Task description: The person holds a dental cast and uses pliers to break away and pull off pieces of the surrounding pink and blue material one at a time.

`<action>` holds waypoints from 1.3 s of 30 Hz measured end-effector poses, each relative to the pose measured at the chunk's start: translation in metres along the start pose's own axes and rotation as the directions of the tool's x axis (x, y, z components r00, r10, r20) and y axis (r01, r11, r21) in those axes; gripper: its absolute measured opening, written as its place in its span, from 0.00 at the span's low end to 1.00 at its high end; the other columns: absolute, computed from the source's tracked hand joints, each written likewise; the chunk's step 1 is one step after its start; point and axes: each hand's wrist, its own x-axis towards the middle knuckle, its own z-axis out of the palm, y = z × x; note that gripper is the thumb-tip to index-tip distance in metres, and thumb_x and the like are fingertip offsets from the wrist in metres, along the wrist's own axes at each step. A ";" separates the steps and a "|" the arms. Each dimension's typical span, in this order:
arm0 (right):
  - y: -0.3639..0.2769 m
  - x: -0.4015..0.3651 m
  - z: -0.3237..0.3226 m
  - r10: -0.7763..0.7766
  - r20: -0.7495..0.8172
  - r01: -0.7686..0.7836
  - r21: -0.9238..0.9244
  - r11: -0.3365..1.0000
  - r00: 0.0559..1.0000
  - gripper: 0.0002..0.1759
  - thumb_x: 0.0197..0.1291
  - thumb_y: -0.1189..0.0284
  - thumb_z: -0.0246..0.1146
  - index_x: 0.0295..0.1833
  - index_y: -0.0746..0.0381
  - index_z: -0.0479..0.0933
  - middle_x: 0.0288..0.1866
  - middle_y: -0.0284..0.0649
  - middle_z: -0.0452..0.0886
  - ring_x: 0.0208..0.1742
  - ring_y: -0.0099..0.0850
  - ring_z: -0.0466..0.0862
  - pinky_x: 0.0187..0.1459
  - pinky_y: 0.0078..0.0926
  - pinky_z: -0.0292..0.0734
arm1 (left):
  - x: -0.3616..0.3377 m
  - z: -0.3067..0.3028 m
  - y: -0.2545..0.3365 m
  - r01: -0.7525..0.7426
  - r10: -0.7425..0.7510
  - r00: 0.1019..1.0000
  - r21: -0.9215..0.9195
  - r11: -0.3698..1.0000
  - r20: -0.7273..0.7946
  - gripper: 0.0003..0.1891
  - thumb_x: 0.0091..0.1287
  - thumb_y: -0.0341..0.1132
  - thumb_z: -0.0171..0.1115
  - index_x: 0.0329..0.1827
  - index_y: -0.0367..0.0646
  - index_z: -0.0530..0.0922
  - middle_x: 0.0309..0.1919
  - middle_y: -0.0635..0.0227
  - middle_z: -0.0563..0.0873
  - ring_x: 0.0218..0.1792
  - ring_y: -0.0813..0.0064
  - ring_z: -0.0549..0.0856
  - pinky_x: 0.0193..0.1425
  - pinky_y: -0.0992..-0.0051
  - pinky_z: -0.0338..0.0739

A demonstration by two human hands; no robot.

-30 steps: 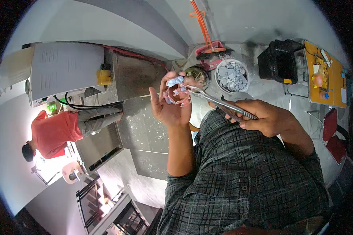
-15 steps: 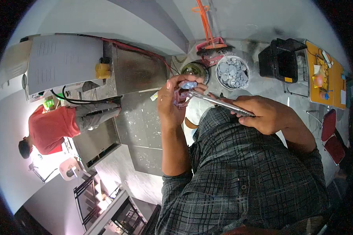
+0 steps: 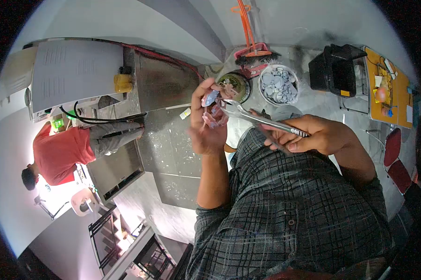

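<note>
In my left hand [image 3: 202,139], fingers curled, is a small pink, partly see-through dental piece [image 3: 213,119] with a blue-grey lump [image 3: 211,97] at its upper end. My right hand [image 3: 324,135] grips metal pliers [image 3: 261,120] with ridged handles. The handles stand apart, and one runs under my fingers. The pliers' jaws reach the side of the dental piece. Below both hands a white bucket [image 3: 262,100] holds grey-blue broken chunks [image 3: 279,85].
A green round container [image 3: 240,86] stands beside the bucket, with a broom and pink dustpan [image 3: 253,70] behind. To the right are a black bin [image 3: 320,74] and a yellow table [image 3: 397,109]. At left, a person in a red shirt [image 3: 63,151] stands by a metal bench.
My left hand has turned and shifted slightly, bringing more of the pink piece into view. The pliers' handles have spread apart in my right hand.
</note>
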 end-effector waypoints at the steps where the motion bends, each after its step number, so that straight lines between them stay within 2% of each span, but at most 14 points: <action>1: -0.002 0.002 0.004 0.000 -0.001 0.000 0.002 1.000 1.000 0.31 0.66 0.75 0.60 0.75 0.65 0.65 0.59 0.47 0.80 0.60 0.32 0.79 0.61 0.31 0.72 | 0.000 0.004 0.003 0.002 -0.002 1.000 0.001 1.000 0.000 0.49 0.67 0.72 0.49 0.64 0.24 0.68 0.52 0.48 0.82 0.49 0.58 0.84 0.63 0.55 0.75; 3: -0.007 0.005 0.012 0.001 0.076 -0.026 0.338 0.941 0.997 0.34 0.66 0.77 0.58 0.78 0.63 0.61 0.62 0.48 0.79 0.62 0.32 0.79 0.63 0.30 0.71 | 0.001 0.008 0.009 0.137 -0.135 0.991 -0.250 0.959 0.025 0.47 0.70 0.71 0.46 0.64 0.26 0.70 0.49 0.52 0.82 0.47 0.60 0.83 0.62 0.54 0.74; 7: 0.000 0.008 0.017 -0.007 0.110 -0.038 0.405 0.913 0.994 0.36 0.67 0.78 0.56 0.80 0.62 0.57 0.64 0.50 0.78 0.63 0.33 0.78 0.64 0.31 0.71 | 0.005 -0.017 0.001 0.096 -0.083 0.989 -0.100 0.990 0.119 0.40 0.75 0.66 0.43 0.60 0.28 0.75 0.49 0.56 0.78 0.46 0.64 0.79 0.56 0.64 0.73; 9: -0.002 0.009 0.018 0.040 0.159 -0.104 0.419 0.902 0.987 0.41 0.66 0.73 0.59 0.80 0.71 0.50 0.71 0.60 0.70 0.69 0.44 0.74 0.71 0.43 0.66 | 0.005 -0.015 0.000 0.098 -0.094 0.991 -0.042 0.994 0.096 0.37 0.78 0.62 0.38 0.56 0.32 0.78 0.40 0.59 0.78 0.39 0.65 0.77 0.52 0.64 0.74; 12: 0.000 0.009 0.018 0.061 0.155 -0.124 0.442 0.888 0.986 0.36 0.66 0.78 0.57 0.79 0.62 0.58 0.65 0.52 0.77 0.63 0.37 0.78 0.65 0.33 0.71 | 0.007 -0.006 0.004 0.156 -0.151 0.987 -0.105 0.982 0.054 0.35 0.79 0.61 0.35 0.53 0.33 0.77 0.33 0.63 0.77 0.36 0.69 0.76 0.49 0.64 0.74; 20: -0.013 0.009 0.016 0.117 0.178 -0.189 0.471 0.862 0.977 0.37 0.64 0.76 0.58 0.79 0.65 0.58 0.65 0.53 0.77 0.63 0.39 0.79 0.65 0.36 0.72 | 0.016 -0.019 0.006 0.205 -0.190 0.954 -0.044 0.978 0.232 0.33 0.79 0.61 0.34 0.46 0.37 0.76 0.31 0.66 0.74 0.30 0.73 0.71 0.43 0.68 0.72; 23: -0.018 0.008 0.016 0.098 0.177 -0.176 0.509 0.843 0.979 0.37 0.63 0.76 0.58 0.78 0.70 0.57 0.66 0.57 0.76 0.64 0.43 0.79 0.63 0.38 0.73 | 0.016 -0.020 0.006 0.314 -0.265 0.946 -0.323 0.893 0.186 0.28 0.79 0.58 0.42 0.50 0.38 0.76 0.31 0.66 0.73 0.34 0.70 0.73 0.48 0.62 0.73; 25: -0.022 0.006 0.015 0.081 0.171 -0.158 0.512 0.844 0.982 0.38 0.63 0.76 0.58 0.78 0.73 0.55 0.67 0.61 0.74 0.65 0.46 0.79 0.62 0.41 0.74 | 0.015 -0.018 0.008 0.325 -0.403 0.913 -0.716 0.618 0.067 0.22 0.79 0.52 0.47 0.52 0.40 0.76 0.37 0.64 0.73 0.40 0.69 0.74 0.58 0.59 0.71; 26: -0.025 0.004 0.013 0.077 0.147 -0.141 0.497 0.856 0.986 0.38 0.63 0.76 0.58 0.78 0.73 0.55 0.66 0.61 0.74 0.64 0.46 0.79 0.62 0.41 0.74 | 0.016 -0.027 0.003 0.334 -0.349 0.927 -0.736 0.589 0.141 0.18 0.79 0.45 0.49 0.56 0.40 0.77 0.45 0.61 0.74 0.48 0.66 0.74 0.68 0.54 0.66; 29: -0.025 0.002 0.009 0.050 0.089 -0.084 0.437 0.896 0.995 0.38 0.63 0.76 0.58 0.77 0.73 0.56 0.65 0.60 0.75 0.63 0.46 0.80 0.61 0.41 0.76 | 0.015 -0.024 0.006 0.288 -0.397 0.916 -0.782 0.552 0.057 0.17 0.80 0.41 0.47 0.59 0.39 0.76 0.51 0.58 0.75 0.51 0.63 0.76 0.73 0.50 0.63; 30: -0.024 0.002 0.008 0.025 0.057 -0.045 0.386 0.921 0.998 0.37 0.63 0.76 0.58 0.77 0.73 0.57 0.64 0.60 0.76 0.63 0.45 0.80 0.60 0.41 0.77 | 0.015 -0.028 0.005 0.282 -0.394 0.914 -0.855 0.435 0.101 0.16 0.80 0.38 0.45 0.61 0.40 0.76 0.54 0.56 0.76 0.55 0.61 0.76 0.75 0.50 0.61; 34: -0.024 0.006 0.014 -0.157 -0.231 0.216 0.254 0.943 0.960 0.32 0.66 0.75 0.57 0.75 0.71 0.61 0.57 0.48 0.82 0.55 0.34 0.84 0.57 0.32 0.77 | 0.016 -0.034 0.006 0.303 -0.423 0.899 -0.862 0.406 0.117 0.15 0.78 0.31 0.44 0.59 0.40 0.77 0.56 0.53 0.77 0.61 0.58 0.76 0.77 0.51 0.61; 38: -0.018 0.018 0.012 -0.243 -0.431 0.300 0.069 0.951 0.869 0.30 0.67 0.74 0.56 0.73 0.71 0.63 0.56 0.49 0.82 0.56 0.34 0.84 0.54 0.31 0.80 | 0.016 -0.021 0.005 0.248 -0.443 0.895 -0.886 0.392 0.054 0.15 0.73 0.25 0.48 0.59 0.39 0.78 0.56 0.51 0.77 0.60 0.57 0.78 0.77 0.52 0.61; 39: -0.019 0.017 0.013 -0.245 -0.430 0.303 0.071 0.951 0.869 0.30 0.67 0.74 0.56 0.73 0.71 0.63 0.56 0.49 0.82 0.56 0.34 0.84 0.54 0.31 0.80 | 0.015 -0.018 0.006 0.226 -0.419 0.908 -0.845 0.485 0.002 0.17 0.70 0.23 0.49 0.58 0.38 0.78 0.56 0.50 0.78 0.59 0.57 0.79 0.76 0.54 0.63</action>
